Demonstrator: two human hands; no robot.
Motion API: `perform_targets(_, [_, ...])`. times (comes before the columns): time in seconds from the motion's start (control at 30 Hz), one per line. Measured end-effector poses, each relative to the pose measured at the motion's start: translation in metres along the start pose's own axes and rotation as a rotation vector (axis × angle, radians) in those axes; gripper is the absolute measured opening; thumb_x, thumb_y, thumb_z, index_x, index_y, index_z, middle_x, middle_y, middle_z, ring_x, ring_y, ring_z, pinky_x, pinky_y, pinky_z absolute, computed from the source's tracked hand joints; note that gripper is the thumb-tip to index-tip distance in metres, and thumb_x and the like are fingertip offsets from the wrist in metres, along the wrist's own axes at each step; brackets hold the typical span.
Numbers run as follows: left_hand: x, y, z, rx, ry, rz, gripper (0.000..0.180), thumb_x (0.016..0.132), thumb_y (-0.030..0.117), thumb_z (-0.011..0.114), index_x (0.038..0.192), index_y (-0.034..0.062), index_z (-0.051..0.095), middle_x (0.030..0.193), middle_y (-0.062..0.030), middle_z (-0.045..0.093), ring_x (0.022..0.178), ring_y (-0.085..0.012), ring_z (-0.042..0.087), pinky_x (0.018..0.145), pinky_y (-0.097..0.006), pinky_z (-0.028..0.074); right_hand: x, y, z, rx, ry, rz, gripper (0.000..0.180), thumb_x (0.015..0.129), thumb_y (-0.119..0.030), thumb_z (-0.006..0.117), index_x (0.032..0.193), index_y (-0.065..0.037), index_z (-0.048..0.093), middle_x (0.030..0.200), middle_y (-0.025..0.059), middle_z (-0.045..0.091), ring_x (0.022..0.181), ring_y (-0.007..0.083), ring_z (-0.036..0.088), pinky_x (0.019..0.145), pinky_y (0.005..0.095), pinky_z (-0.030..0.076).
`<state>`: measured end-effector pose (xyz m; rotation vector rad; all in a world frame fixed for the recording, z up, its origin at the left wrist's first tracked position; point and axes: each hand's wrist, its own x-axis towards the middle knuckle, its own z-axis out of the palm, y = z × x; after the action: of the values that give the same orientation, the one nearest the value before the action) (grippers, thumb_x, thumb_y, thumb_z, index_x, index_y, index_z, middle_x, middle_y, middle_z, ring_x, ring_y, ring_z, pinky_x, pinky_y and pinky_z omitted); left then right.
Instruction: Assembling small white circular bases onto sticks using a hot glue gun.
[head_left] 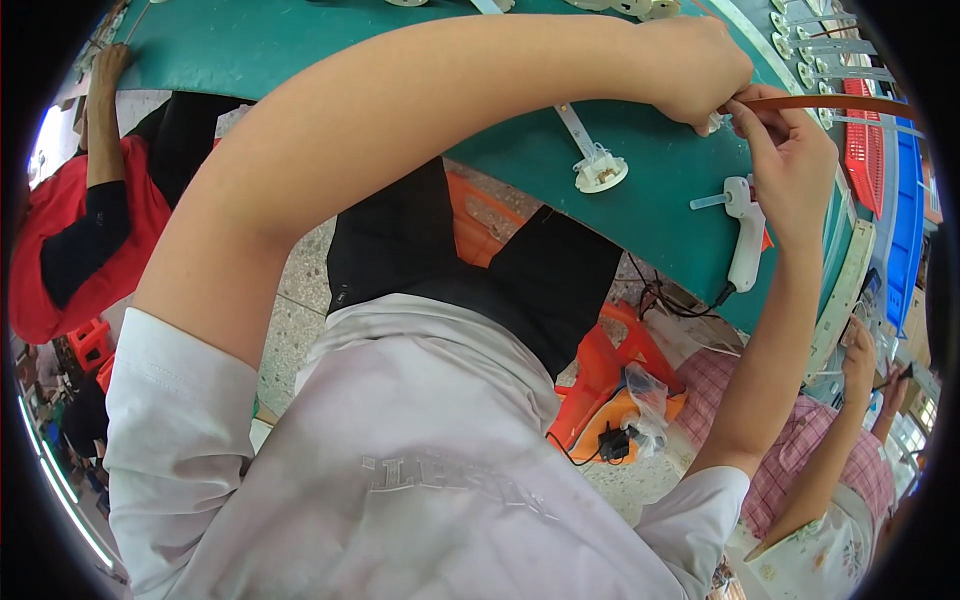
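My left hand (700, 75) is closed, its fingers bent down over the far right of the green table (510, 130). A small whitish, see-through piece (715, 122) shows under its fingertips; most of it is hidden. Right beside it, my right hand (795, 165) pinches the end of a long flat brown strip (840, 102) between thumb and fingers. The strip stretches off to the right. Below my hands lies a white glue gun (746, 235) with a clear glue stick. Nearer my left forearm, a round white base (601, 172) with a clear strip attached rests on the table.
Several similar white bases with clear strips (805, 48) line the far right edge. Beyond them stand a red basket (863, 165) and a blue bin (904, 230). A black cord (715, 300) hangs by the table edge. People sit on both sides, one in red (130, 200).
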<state>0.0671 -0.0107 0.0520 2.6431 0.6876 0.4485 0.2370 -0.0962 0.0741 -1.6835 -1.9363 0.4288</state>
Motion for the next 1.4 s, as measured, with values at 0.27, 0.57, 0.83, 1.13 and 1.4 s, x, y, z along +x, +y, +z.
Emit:
perform_targets(0.27, [-0.006, 0.005, -0.012, -0.065, -0.015, -0.024, 0.023, 0.077, 0.012, 0.075, 0.099, 0.0068, 0.077, 0.094, -0.023, 0.073, 0.094, -0.0408, 0.071, 0.087, -0.047, 0.057, -0.001, 0.003, 0.001, -0.019, 0.0, 0.001, 0.022, 0.093, -0.006, 0.07, 0.113, 0.003, 0.073, 0.094, 0.0073, 0.077, 0.086, 0.0116, 0.071, 0.081, 0.0245, 0.054])
perform_targets(0.57, [-0.005, 0.006, -0.012, -0.039, -0.008, -0.035, 0.022, 0.075, 0.014, 0.078, 0.096, 0.0064, 0.079, 0.095, -0.0233, 0.073, 0.093, -0.0408, 0.071, 0.087, -0.047, 0.057, -0.002, 0.002, 0.002, -0.081, -0.002, -0.013, 0.021, 0.093, -0.008, 0.07, 0.112, 0.002, 0.074, 0.095, 0.0093, 0.078, 0.09, 0.0138, 0.073, 0.083, 0.0253, 0.054])
perform_targets(0.83, [-0.004, 0.005, -0.008, -0.081, 0.023, -0.037, 0.022, 0.073, 0.015, 0.082, 0.091, 0.0043, 0.078, 0.09, -0.0226, 0.073, 0.091, -0.0397, 0.071, 0.085, -0.045, 0.058, -0.002, 0.008, 0.002, -0.024, -0.001, -0.039, 0.021, 0.093, -0.008, 0.07, 0.111, 0.002, 0.073, 0.096, 0.0092, 0.078, 0.089, 0.0142, 0.074, 0.084, 0.0262, 0.055])
perform_targets(1.13, [0.013, -0.006, 0.023, 0.08, -0.019, 0.006, 0.027, 0.074, 0.027, 0.088, 0.095, 0.0117, 0.08, 0.084, -0.0093, 0.076, 0.091, -0.0281, 0.074, 0.08, -0.041, 0.059, -0.003, 0.014, 0.004, 0.009, 0.004, -0.057, 0.019, 0.094, -0.007, 0.069, 0.11, 0.003, 0.073, 0.095, 0.0104, 0.078, 0.089, 0.0144, 0.074, 0.082, 0.0258, 0.055])
perform_targets(1.4, [0.007, -0.004, 0.004, 0.016, -0.029, 0.021, 0.023, 0.074, 0.021, 0.085, 0.092, 0.0081, 0.079, 0.085, -0.0152, 0.074, 0.087, -0.0333, 0.072, 0.081, -0.042, 0.058, -0.003, 0.015, 0.006, -0.037, 0.024, -0.076, 0.02, 0.094, -0.007, 0.069, 0.111, 0.003, 0.074, 0.095, 0.0106, 0.078, 0.088, 0.0151, 0.075, 0.081, 0.0259, 0.056])
